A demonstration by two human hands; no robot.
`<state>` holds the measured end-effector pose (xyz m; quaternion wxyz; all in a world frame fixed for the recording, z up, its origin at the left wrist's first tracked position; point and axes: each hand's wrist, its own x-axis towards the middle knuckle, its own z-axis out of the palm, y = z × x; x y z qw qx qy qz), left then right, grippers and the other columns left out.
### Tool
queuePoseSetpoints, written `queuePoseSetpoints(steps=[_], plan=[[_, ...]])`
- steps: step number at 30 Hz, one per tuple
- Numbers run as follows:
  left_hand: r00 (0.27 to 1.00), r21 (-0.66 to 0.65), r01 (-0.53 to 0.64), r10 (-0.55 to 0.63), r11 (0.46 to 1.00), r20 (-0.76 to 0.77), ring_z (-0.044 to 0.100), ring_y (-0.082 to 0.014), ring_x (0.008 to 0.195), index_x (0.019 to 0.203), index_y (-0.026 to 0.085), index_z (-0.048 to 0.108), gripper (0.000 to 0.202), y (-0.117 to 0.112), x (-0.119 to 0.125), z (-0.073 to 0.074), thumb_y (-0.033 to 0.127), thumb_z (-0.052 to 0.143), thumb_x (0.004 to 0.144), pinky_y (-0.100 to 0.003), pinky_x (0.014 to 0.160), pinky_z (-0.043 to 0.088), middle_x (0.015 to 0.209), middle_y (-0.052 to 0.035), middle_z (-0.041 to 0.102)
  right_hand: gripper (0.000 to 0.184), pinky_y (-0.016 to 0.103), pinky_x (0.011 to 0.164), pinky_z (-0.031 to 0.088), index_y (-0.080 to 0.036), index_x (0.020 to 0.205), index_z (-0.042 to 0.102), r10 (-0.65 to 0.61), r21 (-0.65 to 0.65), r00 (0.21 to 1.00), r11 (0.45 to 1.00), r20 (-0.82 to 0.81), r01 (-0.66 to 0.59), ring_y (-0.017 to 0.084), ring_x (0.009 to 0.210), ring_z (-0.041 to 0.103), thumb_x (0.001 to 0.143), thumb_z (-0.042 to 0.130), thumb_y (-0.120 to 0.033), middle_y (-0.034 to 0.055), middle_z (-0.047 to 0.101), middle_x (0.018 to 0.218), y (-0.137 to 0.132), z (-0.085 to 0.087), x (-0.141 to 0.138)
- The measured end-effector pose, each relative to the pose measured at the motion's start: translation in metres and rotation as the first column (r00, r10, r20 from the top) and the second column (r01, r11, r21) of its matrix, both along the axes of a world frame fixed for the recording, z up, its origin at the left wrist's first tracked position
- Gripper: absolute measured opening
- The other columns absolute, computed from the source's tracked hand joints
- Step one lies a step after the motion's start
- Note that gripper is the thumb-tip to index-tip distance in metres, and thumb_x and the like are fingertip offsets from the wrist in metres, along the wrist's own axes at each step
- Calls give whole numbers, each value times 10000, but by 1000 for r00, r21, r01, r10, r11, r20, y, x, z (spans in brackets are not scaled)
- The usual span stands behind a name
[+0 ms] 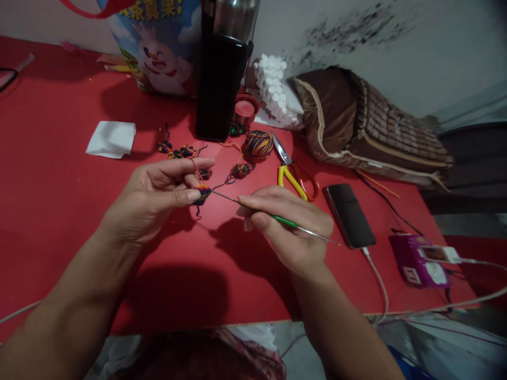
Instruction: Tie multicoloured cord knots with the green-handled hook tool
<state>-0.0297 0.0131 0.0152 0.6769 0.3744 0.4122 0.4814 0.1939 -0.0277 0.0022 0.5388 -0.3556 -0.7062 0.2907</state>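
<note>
My left hand [156, 192] pinches a small multicoloured crochet piece [203, 193] between thumb and fingers, with yarn looped over the forefinger. My right hand [291, 227] grips a thin crochet hook [273, 215] with a green handle, its tip pushed into the piece. The yarn runs back over the red table [59, 158] past several small crocheted pieces [180, 151] to a multicoloured yarn ball [257, 143].
Yellow-handled scissors [295, 177] and a black phone [349, 215] on a charging cable lie to the right, by a purple power strip [420, 261]. Behind stand a black flask [219, 87], a cartoon bag [158, 47], a white tissue [111, 139] and a brown cushion [368, 126].
</note>
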Motion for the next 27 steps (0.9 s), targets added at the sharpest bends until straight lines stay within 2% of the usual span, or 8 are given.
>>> queuePoseSetpoints(steps=[7, 11, 16, 22, 27], plan=[[991, -79, 136, -135, 987, 26, 616, -129, 627, 1032, 196, 912, 394, -2, -3, 4, 181, 938, 639, -210, 521, 511, 757, -39, 682, 229, 314, 607, 630, -288, 1189, 862, 110, -122, 986, 985, -123, -125, 157, 645, 723, 985, 772, -232, 50, 811, 855, 4, -1, 7], [980, -102, 193, -186, 976, 66, 616, -123, 635, 1015, 142, 904, 379, 0, -4, 8, 136, 911, 636, -196, 533, 473, 738, -53, 692, 217, 299, 571, 617, -286, 1177, 866, 133, -137, 984, 979, -119, -149, 169, 660, 724, 980, 780, -250, 51, 808, 811, 4, -1, 9], [963, -111, 263, -254, 958, 93, 610, -132, 631, 1002, 146, 906, 356, 3, -4, 8, 125, 868, 649, -200, 529, 465, 732, -62, 702, 206, 276, 545, 604, -293, 1165, 870, 135, -184, 980, 970, -147, -161, 157, 648, 718, 981, 781, -263, 53, 808, 831, 2, 0, 9], [969, -100, 243, -237, 965, 69, 619, -128, 645, 1037, 128, 903, 409, 2, -3, 5, 129, 881, 628, -190, 539, 491, 747, -62, 698, 190, 263, 557, 595, -293, 1152, 876, 147, -246, 956, 946, -252, -211, 141, 645, 712, 986, 784, -298, 43, 799, 837, 2, -4, 9], [964, -100, 256, -246, 962, 100, 623, -131, 642, 1007, 132, 902, 346, 1, -2, 9, 112, 854, 664, -200, 547, 503, 745, -64, 706, 203, 271, 591, 600, -301, 1166, 871, 149, -221, 963, 955, -223, -198, 140, 665, 715, 991, 776, -262, 34, 796, 830, 2, -3, 10]])
